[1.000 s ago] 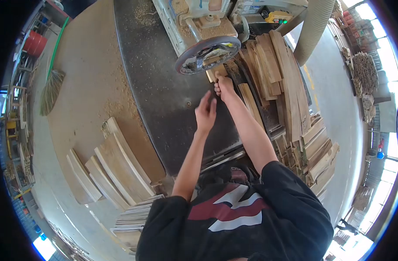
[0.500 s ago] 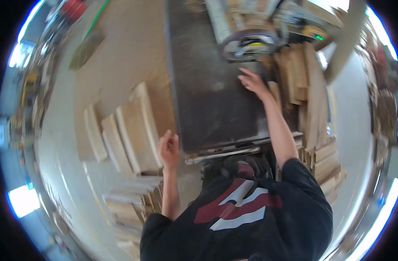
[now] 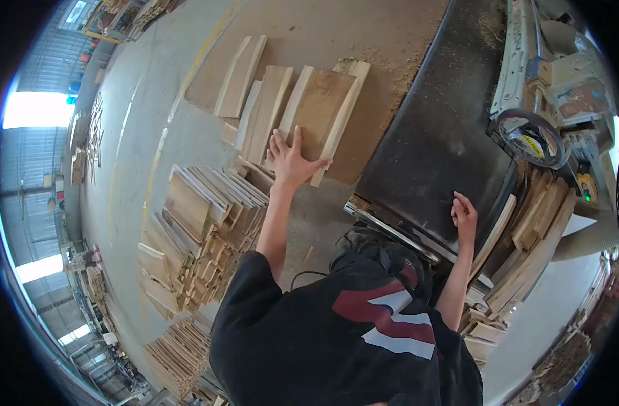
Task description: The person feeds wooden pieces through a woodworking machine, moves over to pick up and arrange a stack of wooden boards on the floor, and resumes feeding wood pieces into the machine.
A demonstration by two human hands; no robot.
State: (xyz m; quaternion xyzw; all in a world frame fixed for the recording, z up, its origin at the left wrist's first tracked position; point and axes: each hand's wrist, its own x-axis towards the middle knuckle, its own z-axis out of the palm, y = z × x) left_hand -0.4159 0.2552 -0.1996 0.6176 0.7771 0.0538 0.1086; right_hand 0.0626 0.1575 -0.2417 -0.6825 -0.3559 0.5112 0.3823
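My left hand (image 3: 293,162) is spread wide over the near end of a wide wooden board (image 3: 323,101), thumb stretched toward its pale right edge. Whether the palm touches the wood cannot be made out. Beside that board lie a narrower plank (image 3: 272,98) and another plank (image 3: 238,84) farther left. Over the near end of a dark machine table (image 3: 417,169) hovers my right hand (image 3: 464,211), its fingers loosely bent and apart with nothing in them.
A round guard or wheel with a yellow caution label (image 3: 533,142) stands at the table's right side. Curved wood pieces (image 3: 533,223) lean beside it, near a ribbed hose (image 3: 580,237). Stacked boards (image 3: 208,223) fill the floor at left. Sawdust (image 3: 404,74) lies along the table's left edge.
The view has turned left. My left hand has moved forward from beside the table onto the boards, fingers now spread. My right hand has drawn back toward the table's near end.
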